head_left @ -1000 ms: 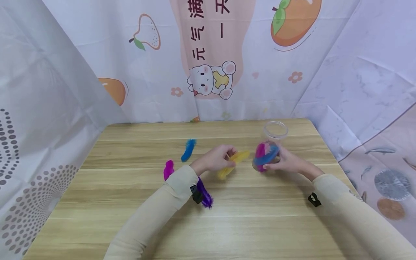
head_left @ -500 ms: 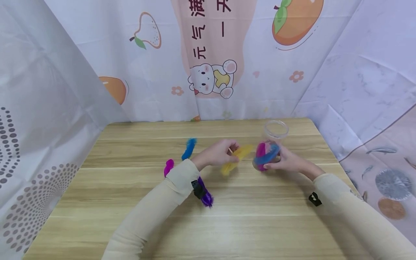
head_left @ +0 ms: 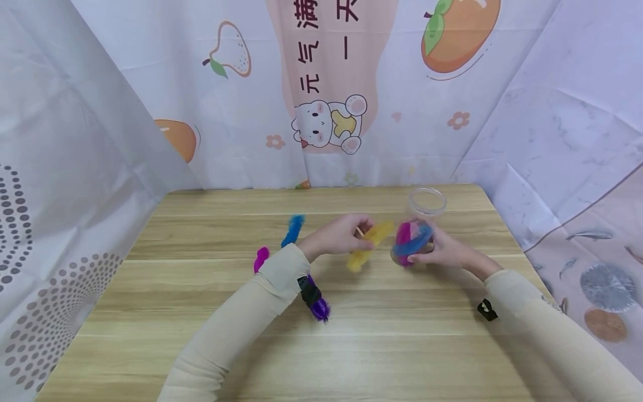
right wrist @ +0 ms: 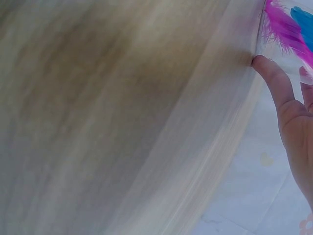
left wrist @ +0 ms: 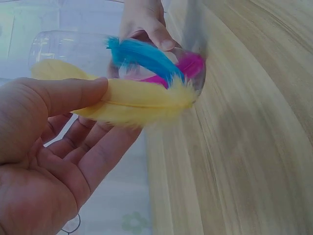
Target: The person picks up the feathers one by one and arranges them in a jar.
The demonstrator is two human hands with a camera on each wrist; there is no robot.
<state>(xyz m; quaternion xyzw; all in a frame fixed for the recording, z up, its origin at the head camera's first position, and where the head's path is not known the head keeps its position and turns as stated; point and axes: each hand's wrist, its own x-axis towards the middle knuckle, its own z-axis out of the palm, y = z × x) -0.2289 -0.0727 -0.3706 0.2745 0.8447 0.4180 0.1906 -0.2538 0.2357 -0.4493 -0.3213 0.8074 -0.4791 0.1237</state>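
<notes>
My left hand (head_left: 345, 234) pinches a yellow feather (head_left: 370, 245) between thumb and fingers, just left of a clear jar (head_left: 427, 212). In the left wrist view the thumb presses on the yellow feather (left wrist: 142, 100), which overlaps the jar behind it. My right hand (head_left: 447, 248) grips the upright jar low on its right side, fingers and thumb around the wall. Inside the jar are a magenta feather (head_left: 403, 240) and a blue feather (head_left: 413, 242), both near the bottom. The right wrist view catches only part of the right hand (right wrist: 293, 112).
Left of the hands, a blue feather (head_left: 293, 229), a magenta feather (head_left: 261, 258) and a purple feather (head_left: 320, 308) lie on the wooden table (head_left: 402, 346). The left forearm partly covers them. A printed cloth (head_left: 241, 162) hangs behind the table.
My left hand has shifted a little to the right with the yellow feather, closer to the jar. The right hand and the jar stay in place.
</notes>
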